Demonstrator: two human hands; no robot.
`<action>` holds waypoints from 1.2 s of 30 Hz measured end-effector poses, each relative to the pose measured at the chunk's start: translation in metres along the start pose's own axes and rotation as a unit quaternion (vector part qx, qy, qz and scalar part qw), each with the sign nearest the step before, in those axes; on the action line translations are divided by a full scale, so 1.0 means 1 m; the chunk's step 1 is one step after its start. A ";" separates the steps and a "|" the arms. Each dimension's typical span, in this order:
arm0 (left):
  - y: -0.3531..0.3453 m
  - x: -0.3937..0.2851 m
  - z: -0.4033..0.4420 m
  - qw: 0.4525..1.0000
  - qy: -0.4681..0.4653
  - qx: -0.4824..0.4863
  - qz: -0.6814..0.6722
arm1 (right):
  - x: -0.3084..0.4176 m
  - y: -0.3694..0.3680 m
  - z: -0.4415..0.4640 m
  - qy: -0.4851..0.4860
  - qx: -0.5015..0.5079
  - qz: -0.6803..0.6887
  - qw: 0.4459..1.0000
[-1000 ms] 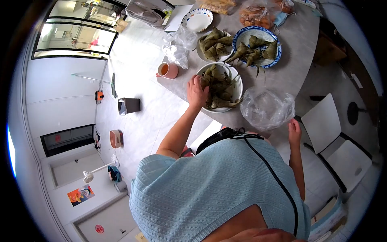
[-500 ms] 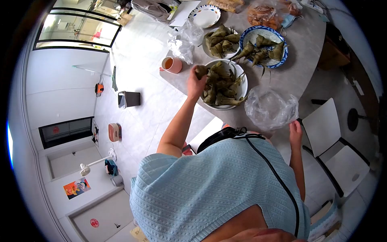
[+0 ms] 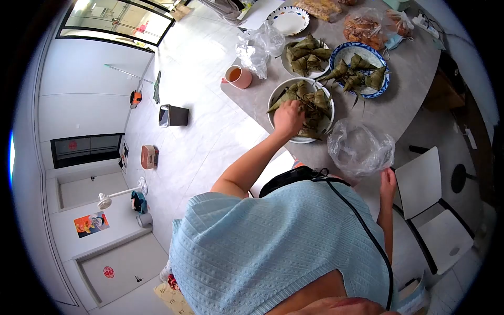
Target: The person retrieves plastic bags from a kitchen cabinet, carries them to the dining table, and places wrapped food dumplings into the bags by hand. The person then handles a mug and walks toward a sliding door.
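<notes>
My left hand (image 3: pixel 289 119) reaches over the near left part of a white bowl (image 3: pixel 331 116) of leaf-wrapped dumplings (image 3: pixel 317 98), its fingers curled around one of them; the fingertips are partly hidden. One pointed dumpling lies just beyond the knuckles, at the bowl's left side. At the table's near edge, my right hand (image 3: pixel 388 182) is closed in a pinch on the rim of a clear plastic bag (image 3: pixel 361 148). The bag sits puffed up, right of the bowl.
Behind the bowl are a plate of dumplings (image 3: pixel 307 55) and a blue-rimmed plate (image 3: pixel 387 79) with more. A pink cup (image 3: pixel 240 79), crumpled plastic (image 3: pixel 254 52), a patterned plate (image 3: pixel 288 21) and bagged food (image 3: pixel 362 30) also stand around. White chairs (image 3: pixel 420 181) are at the right.
My left hand has moved from the bowl's left rim, where it held up a dumpling, rightward over the contents. My right hand still grips the bag. The view has shifted, moving the table rightward.
</notes>
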State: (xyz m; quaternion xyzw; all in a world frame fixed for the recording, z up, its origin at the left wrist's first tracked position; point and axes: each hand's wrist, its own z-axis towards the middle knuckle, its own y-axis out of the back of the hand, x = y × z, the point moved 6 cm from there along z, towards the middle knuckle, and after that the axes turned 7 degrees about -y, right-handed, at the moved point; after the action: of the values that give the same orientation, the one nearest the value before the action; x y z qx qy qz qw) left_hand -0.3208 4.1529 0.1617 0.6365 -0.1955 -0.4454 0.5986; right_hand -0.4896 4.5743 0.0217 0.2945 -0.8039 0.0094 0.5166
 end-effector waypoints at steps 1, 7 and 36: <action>0.000 0.009 -0.006 1.000 0.015 0.016 0.023 | 0.000 0.001 -0.002 0.018 -0.002 0.000 1.000; 0.015 0.037 -0.034 0.997 0.068 0.021 -0.007 | 0.001 0.000 -0.004 -0.021 0.010 -0.050 0.998; 0.012 0.401 0.081 0.882 0.190 0.183 -0.390 | -0.040 -0.133 -0.135 -0.250 -0.240 0.058 0.936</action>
State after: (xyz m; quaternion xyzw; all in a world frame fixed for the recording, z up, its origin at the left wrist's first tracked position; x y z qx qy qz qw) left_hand -0.1710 3.7892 0.0490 0.8319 0.1080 -0.4698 0.2749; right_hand -0.3019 4.5257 0.0124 0.1070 -0.9012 -0.2282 0.3525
